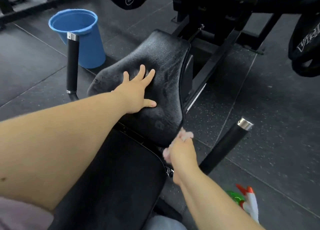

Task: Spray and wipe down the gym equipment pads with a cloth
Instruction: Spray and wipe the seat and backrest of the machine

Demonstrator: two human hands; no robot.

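Dark gym floor; seat pad, judged firm and slick.
The left hand was spread flat on it; a limp cloth was bunched in the right hand at its edge.

Left arm: bare, enters from lower left, stretched diagonally up and to the right. Left hand palm down, fingers straight and spread, thumb splayed to the right; lies flat on the black textured vinyl seat pad.

Right arm: bare, enters from bottom right, reaches up and left. Right hand motion-blurred, back of hand facing up, fingers curled round a pale pink cloth at the pad's near right edge.

Hands well apart.
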